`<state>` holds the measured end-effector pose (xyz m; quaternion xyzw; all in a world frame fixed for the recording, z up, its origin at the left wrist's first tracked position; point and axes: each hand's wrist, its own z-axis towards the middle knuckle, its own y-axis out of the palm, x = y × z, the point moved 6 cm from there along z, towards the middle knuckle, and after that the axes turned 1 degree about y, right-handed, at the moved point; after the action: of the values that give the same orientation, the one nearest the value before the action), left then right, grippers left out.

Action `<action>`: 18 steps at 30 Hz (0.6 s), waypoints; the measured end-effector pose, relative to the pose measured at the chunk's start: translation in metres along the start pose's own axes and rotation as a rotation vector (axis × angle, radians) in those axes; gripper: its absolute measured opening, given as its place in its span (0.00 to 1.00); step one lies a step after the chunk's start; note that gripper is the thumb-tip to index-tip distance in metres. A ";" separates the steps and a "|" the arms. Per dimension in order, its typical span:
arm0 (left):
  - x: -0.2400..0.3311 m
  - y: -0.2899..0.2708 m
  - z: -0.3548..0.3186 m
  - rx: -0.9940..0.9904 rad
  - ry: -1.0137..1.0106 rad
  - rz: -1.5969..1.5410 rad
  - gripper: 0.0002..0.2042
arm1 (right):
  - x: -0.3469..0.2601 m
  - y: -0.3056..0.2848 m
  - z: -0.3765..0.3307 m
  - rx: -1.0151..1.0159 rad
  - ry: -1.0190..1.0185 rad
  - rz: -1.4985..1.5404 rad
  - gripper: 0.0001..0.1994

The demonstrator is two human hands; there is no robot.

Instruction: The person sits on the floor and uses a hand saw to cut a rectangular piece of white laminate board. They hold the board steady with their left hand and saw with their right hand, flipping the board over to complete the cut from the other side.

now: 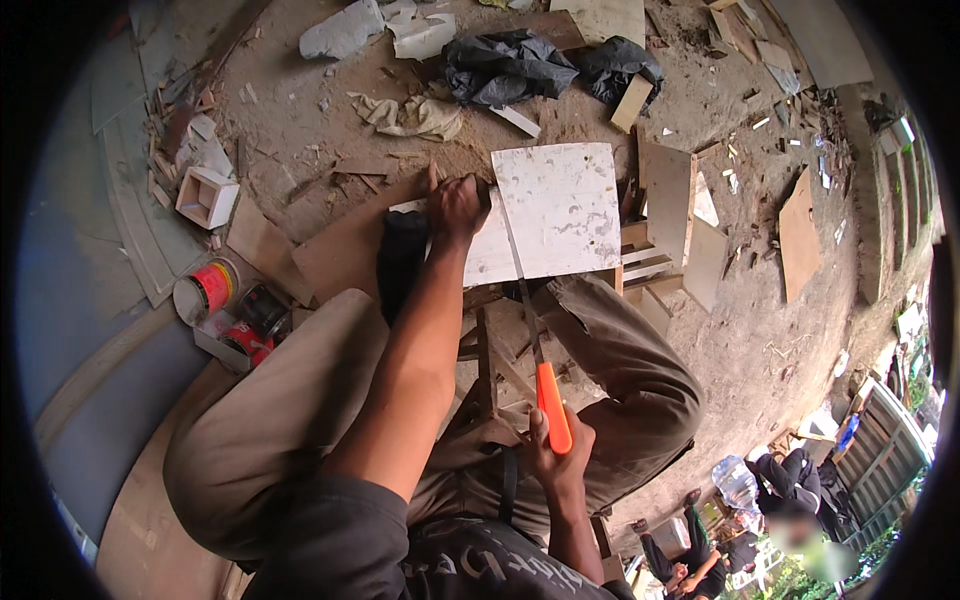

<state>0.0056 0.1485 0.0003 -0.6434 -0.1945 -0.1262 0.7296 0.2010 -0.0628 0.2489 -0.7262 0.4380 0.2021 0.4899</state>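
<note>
In my right hand (560, 452) is the orange handle of a handsaw (553, 408). Its long narrow blade points away from me and lies along a slit in a white, stained board (562, 212). The far part of the blade is hard to tell from the cut line. My left hand (460, 208), fingers curled, grips and presses the board's left part near its far left corner; the fingertips are partly hidden. The board lies in front of my spread knees, over a wooden frame (490, 360) that shows below its near edge.
Paint-type cans (210, 287) and a small wooden box (207, 197) are on the left. Black plastic bags (508, 66) and a beige cloth (408, 116) lie beyond the board. Wooden panels (665, 200) stand close on its right. Other people (700, 560) sit at lower right.
</note>
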 end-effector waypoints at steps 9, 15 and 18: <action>-0.010 0.005 0.000 -0.094 0.021 0.149 0.13 | -0.004 0.064 0.139 0.038 -0.191 -0.013 0.09; -0.008 0.011 -0.008 -0.204 -0.013 0.120 0.10 | -0.009 0.067 0.083 0.052 -0.246 0.019 0.10; -0.009 0.007 -0.003 -0.085 -0.006 0.041 0.12 | 0.016 0.030 0.000 -0.074 0.068 -0.062 0.09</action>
<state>0.0011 0.1461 -0.0096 -0.6782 -0.1777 -0.1176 0.7033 0.1843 -0.0740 0.2218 -0.7636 0.4238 0.1782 0.4534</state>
